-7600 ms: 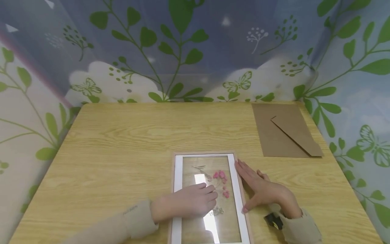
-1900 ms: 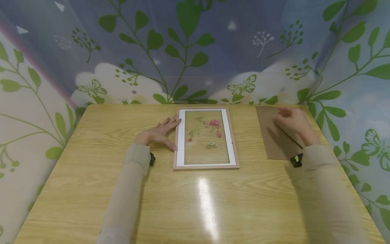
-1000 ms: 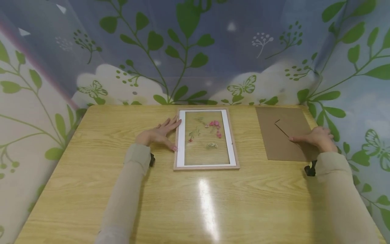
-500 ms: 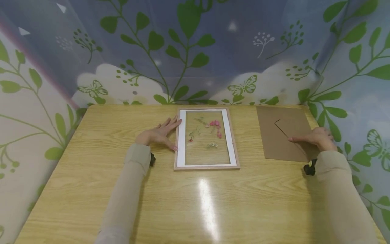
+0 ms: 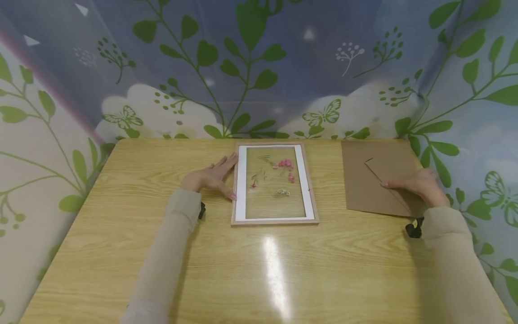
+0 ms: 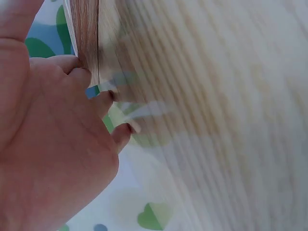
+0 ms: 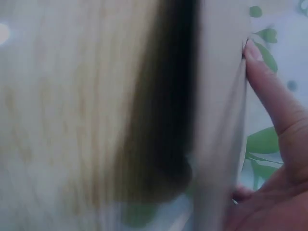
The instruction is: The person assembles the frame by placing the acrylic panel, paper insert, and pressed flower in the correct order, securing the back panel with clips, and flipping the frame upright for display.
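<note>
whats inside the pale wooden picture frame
The pale wooden frame holds white strips, pink flowers, a small red flower, thin stems and a whitish sprig; the yellow wooden table shows through. What the strips cover is hidden.

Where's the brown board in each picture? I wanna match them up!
Head: the brown board is at the right, held by the right hand.
Left wrist: not in it.
Right wrist: right of centre, top to bottom, beside that hand.
Shared landmark: the wood-grain table.

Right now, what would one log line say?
left hand: touches left edge of picture frame | right hand: grips right side of brown board | pink flowers: inside picture frame
</note>
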`<state>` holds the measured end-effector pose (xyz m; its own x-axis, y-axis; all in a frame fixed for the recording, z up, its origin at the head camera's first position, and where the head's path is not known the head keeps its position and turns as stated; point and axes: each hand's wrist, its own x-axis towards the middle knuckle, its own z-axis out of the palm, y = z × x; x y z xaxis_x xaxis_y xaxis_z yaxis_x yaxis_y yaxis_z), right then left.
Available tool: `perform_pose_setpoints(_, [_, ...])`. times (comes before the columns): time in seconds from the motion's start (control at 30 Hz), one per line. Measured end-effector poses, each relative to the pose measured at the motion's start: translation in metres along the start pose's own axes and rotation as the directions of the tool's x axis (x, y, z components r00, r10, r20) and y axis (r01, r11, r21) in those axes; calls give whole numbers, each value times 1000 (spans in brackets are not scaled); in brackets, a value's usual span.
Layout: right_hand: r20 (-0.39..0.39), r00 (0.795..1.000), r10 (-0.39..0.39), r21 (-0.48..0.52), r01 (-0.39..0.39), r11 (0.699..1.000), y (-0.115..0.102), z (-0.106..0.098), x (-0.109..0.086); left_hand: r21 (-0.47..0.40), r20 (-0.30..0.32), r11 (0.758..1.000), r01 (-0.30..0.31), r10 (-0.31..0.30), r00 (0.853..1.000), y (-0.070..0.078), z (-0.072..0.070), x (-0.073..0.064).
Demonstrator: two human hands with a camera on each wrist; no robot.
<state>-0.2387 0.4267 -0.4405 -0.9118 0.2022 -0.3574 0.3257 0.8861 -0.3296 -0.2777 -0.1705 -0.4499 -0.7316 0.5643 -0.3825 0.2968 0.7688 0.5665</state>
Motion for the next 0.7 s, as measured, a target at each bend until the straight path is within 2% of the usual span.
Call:
perform_pose_setpoints(0.07, [-21, 1000, 3, 88, -1, 996, 0, 0, -4, 10, 3, 1000, 12, -12, 1000, 0, 0, 0])
perform_pose_setpoints(0.13, [-37, 999, -9, 225, 17, 974, -1, 0, -9, 15, 6, 1000, 22, -22, 1000, 0, 0, -1])
perform_pose_setpoints(0.2, [-50, 998, -25, 339, 40, 940, -1, 1, -14, 10, 1, 1000, 15, -15, 1000, 0, -1, -1])
perform_pose_setpoints(0.3, [-62, 998, -31, 489, 58, 870, -3, 2, -22, 9, -2, 1000, 13, -13, 1000, 0, 0, -1])
perform_pose_setpoints(0.47, [-77, 997, -16, 581, 58, 812, -8, 4, -35, -11, -1, 1000, -3, 3, 1000, 2, 0, -2])
perform_pose_setpoints(0.7, [-80, 995, -56, 563, 92, 821, -31, 8, -51, -26, 24, 1000, -12, 13, 1000, 6, -1, -3])
